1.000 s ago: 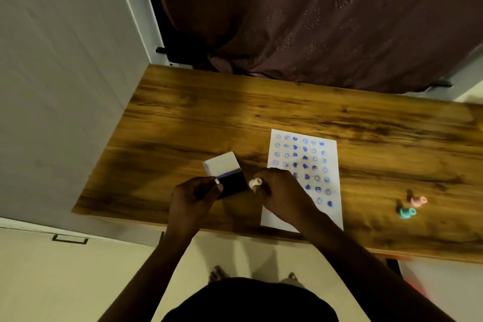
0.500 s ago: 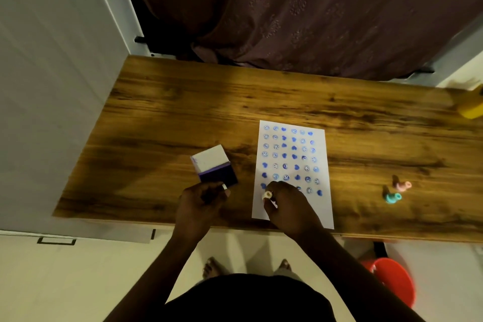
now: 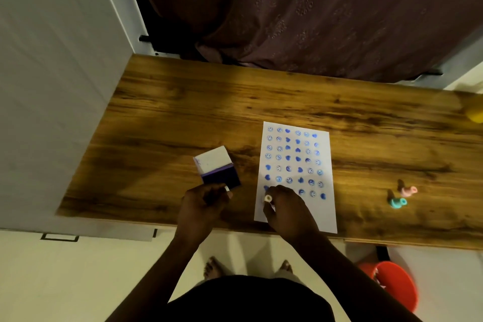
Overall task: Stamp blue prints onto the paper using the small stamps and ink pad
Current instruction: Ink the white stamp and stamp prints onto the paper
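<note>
Head view, single frame, looking down on a wooden surface (image 3: 183, 102).

Paper (image 3: 295, 172) — white sheet, upright, lying near the surface's front edge at about 5 o'clock from the surface centre. It carries blue prints in six columns: smiley rings and solid hearts. Roughly seven rows are filled; the row now in hand shows prints on its right half. The bare strip at the sheet's 6 o'clock end looks to have room for about one more row. Judged mostly done, a small remainder left.

Right hand (image 3: 287, 209) — grip closed round a small white stamp (image 3: 267, 198), set on the paper at its lower-left, at the left end of the unfinished row. Whether the stamp face is touching the sheet cannot be told.

Ink pad (image 3: 218, 168) — open box, white lid raised, dark blue pad below; at 9 o'clock of the paper, apart from it.

Left hand (image 3: 203, 204) — at 6 o'clock of the ink pad, fingers curled at its near edge; the grip appears to steady the box and to pinch something small and white, not identifiable.

Spare stamps — pink stamp (image 3: 407, 190) and teal stamp (image 3: 397, 202), just beside each other, at 3 o'clock of the paper, well apart from it.

Hard to make out: prints under the right hand are hidden; a yellow object (image 3: 477, 115) is cut off at the right edge; light is dim and individual print shapes blur.
</note>
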